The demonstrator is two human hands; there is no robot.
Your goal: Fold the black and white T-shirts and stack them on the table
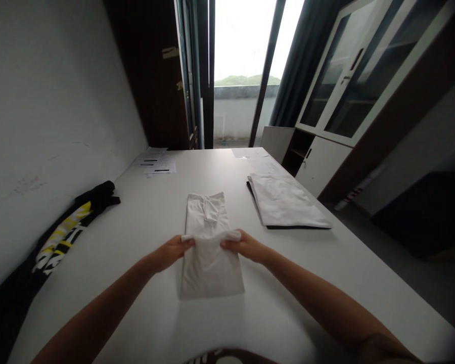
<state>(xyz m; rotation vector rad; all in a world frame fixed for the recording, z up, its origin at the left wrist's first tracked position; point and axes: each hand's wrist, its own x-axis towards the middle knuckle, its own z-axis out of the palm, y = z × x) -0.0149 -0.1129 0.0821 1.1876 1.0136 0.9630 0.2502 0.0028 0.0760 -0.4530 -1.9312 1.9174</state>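
Head view: both hands are pinching a long, narrow piece of folded off-white cloth (212, 265), which lies on the broad white table (147, 202) straight in front of the person. Its long axis runs away from the body, toward the window, while the edge gripped by the hands crosses that axis at about mid-length. The left hand (176, 247) grips the left end of this raised edge and the right hand (246, 246) the right end, each with the thumb on the near face; the other fingers are partly hidden behind the cloth, so how firmly they press cannot be told. Neither hand is clearly nearer: both touch the cloth, almost level with each other. One part of it spreads from the hands back toward the body, and the other lies flat beyond them, with a small off-white flap (211, 210) on top.

To the right, well apart from the right hand, lies a flat stack of pale folded cloth with a dark layer beneath (288, 202). Near the left wall is a bunched black cloth with yellow and white print (98, 199).
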